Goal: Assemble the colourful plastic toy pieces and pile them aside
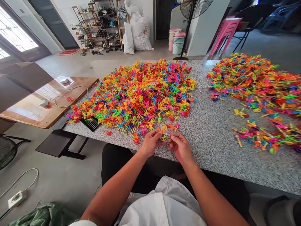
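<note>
My left hand (151, 142) is closed in a pinch on a small plastic toy (163, 137) with a yellow-green ring. Close beside it on the right, my right hand (180, 146) has thumb and forefinger pressed together at the toy's right end. What its fingers grip is too small to make out. Just beyond my fingertips lie an orange and yellow toy piece (162, 128) and a red-orange one (173, 126). A large heap of bright plastic toys (141, 94) spreads over the speckled stone table (209, 138) in front of my hands.
A second toy heap (246, 78) covers the table's right side, with loose pieces (265, 135) nearer me. A black slotted tray (92, 124) pokes out from the first heap. Left stands a wooden board (51, 110) with a cable. Behind are a fan (191, 28) and white sacks (141, 33).
</note>
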`<state>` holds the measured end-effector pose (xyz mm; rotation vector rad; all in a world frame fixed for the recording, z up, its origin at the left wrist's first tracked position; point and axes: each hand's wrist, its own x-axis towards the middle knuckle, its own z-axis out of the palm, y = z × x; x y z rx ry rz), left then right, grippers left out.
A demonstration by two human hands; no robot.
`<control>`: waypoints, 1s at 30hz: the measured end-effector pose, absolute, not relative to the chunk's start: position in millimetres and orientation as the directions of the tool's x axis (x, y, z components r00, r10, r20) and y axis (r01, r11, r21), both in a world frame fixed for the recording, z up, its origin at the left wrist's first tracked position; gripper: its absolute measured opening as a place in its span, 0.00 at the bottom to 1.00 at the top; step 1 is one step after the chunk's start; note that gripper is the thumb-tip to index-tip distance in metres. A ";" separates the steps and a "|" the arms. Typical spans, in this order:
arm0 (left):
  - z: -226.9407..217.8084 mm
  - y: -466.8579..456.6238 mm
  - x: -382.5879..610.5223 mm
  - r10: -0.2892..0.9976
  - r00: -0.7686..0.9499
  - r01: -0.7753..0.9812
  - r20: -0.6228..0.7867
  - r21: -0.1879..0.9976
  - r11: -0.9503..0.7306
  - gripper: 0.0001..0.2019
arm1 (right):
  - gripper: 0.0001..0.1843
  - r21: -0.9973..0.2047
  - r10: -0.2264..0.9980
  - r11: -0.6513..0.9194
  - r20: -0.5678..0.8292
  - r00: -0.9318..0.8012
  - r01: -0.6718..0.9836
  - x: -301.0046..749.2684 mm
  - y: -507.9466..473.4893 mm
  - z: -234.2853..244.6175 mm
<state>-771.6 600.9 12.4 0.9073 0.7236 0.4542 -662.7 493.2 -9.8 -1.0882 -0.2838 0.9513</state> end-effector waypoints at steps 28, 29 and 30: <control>3.0 585.5 -766.5 0.782 0.607 0.222 -0.139 0.975 0.001 0.11 | 0.15 -0.894 0.756 0.115 -0.204 0.621 -0.433 -672.0 487.9 -12.2; 2.3 585.2 -764.8 0.789 0.608 0.262 -0.084 0.960 -0.100 0.11 | 0.15 -0.907 0.738 0.108 -0.201 0.644 -0.406 -670.2 487.4 -12.7; 2.2 586.9 -763.4 0.782 0.622 0.283 -0.040 0.943 -0.177 0.10 | 0.15 -0.913 0.711 0.103 -0.211 0.671 -0.396 -664.8 485.6 -12.9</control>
